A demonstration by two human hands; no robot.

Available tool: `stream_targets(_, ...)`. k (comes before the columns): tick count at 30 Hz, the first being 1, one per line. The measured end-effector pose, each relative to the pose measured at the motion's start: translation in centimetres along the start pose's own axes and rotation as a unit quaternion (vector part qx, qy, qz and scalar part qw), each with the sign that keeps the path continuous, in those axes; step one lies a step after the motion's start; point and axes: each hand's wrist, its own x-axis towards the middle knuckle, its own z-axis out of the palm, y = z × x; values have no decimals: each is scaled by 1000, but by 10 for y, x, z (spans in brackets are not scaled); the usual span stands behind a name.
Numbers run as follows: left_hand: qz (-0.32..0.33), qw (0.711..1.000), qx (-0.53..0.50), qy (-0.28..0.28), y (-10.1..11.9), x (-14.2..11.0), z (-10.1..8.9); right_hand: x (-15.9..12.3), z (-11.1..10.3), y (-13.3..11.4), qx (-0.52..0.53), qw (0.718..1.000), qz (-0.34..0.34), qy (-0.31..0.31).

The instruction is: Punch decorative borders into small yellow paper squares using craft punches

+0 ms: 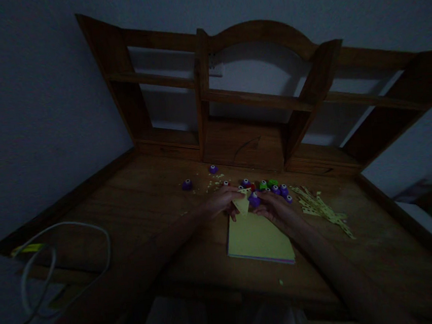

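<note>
My left hand (224, 201) is closed on a small piece of yellow paper (242, 204) with holes along its upper edge. Close beside it, my right hand (271, 206) grips a purple craft punch (254, 199), which meets the paper's right side. Both hands are above the far end of a stack of yellow paper (259, 239). Just behind them stand several more punches, among them a purple one (246, 183) and a green one (263, 184). The fingers partly hide the nearest ones.
Punched yellow strips (322, 208) lie in a heap to the right. Small yellow cut-outs (215, 183) are scattered near two purple punches at the back left. A wooden shelf unit (244, 139) rises along the desk's far edge. A white cable (107, 238) loops at the left.
</note>
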Motion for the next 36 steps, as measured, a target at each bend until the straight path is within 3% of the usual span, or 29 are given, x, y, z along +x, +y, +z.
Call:
stream_targets(7,-10,1000,0,-12,10,-7,6,-2,-2,-2,-17,999,-3,-42)
stream_targets(14,-10,998,-7,-69,11,-7,7,-3,-2,-1,-13,999,-21,-40)
stream_targets(20,17,998,-30,-44,5,1,5,-3,-3,-5,-7,998,-43,-33)
stream_targets(30,95,993,59,-37,1,2,-3,-5,-3,-5,-46,998,-18,-47)
stream_targets(36,123,985,114,-51,5,-2,3,-2,-4,0,-80,994,-54,-58)
